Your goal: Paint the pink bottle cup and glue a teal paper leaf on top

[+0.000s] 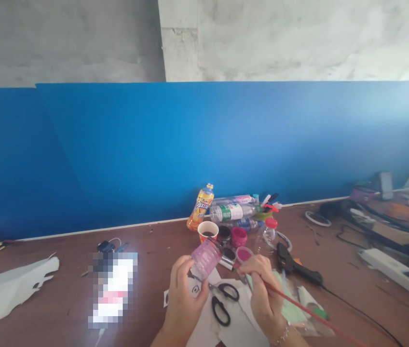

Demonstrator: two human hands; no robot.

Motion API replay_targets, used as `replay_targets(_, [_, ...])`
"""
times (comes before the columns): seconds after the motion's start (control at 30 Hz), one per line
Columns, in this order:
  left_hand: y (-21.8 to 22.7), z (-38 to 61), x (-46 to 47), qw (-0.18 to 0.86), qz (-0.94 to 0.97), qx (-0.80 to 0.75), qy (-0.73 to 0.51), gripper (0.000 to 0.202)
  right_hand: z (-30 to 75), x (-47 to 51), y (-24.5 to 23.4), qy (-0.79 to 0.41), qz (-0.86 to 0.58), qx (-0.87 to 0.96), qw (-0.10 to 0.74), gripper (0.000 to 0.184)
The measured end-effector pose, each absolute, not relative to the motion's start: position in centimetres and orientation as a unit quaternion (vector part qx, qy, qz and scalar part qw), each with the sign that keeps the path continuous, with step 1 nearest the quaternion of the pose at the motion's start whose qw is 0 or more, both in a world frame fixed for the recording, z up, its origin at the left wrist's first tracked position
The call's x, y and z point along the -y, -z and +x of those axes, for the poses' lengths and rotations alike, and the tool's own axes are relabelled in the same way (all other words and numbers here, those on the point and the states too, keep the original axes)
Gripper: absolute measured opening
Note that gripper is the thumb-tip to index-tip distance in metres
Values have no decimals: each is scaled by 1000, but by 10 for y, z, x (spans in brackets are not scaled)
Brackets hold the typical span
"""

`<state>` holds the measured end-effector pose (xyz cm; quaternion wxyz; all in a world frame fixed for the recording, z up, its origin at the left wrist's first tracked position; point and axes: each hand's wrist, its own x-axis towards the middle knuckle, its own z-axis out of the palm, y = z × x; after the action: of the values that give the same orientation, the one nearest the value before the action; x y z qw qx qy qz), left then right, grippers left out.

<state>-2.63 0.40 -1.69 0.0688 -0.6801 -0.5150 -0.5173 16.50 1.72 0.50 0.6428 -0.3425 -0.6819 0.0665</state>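
The left hand (186,294) is bare, with slim fingers and a rounded thumb, and behind it the wrist and the short stretch of forearm (166,330) in view are bare too. The right hand (265,291) is also bare across its back and knuckles. Just behind that hand, around the wrist, sits a thin bracelet (284,332), pale and silvery, made of small linked or beaded pieces, too small and blurred to tell which. The bit of right forearm beyond the bracelet is bare.
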Motion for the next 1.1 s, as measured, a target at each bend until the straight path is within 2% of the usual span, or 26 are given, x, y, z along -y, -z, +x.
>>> replay_targets(0.4, [20,-27,-2,73,-694,508,505,43,159,-15,-15,-45,-355,736,574,22])
replay_targets(0.87, [19,-29,-5,101,-679,522,506,40,165,-15,-9,-61,-338,688,639,27])
replay_targets(1.1, [24,-28,-2,95,-706,507,486,44,158,-13,-18,-64,-344,739,576,24])
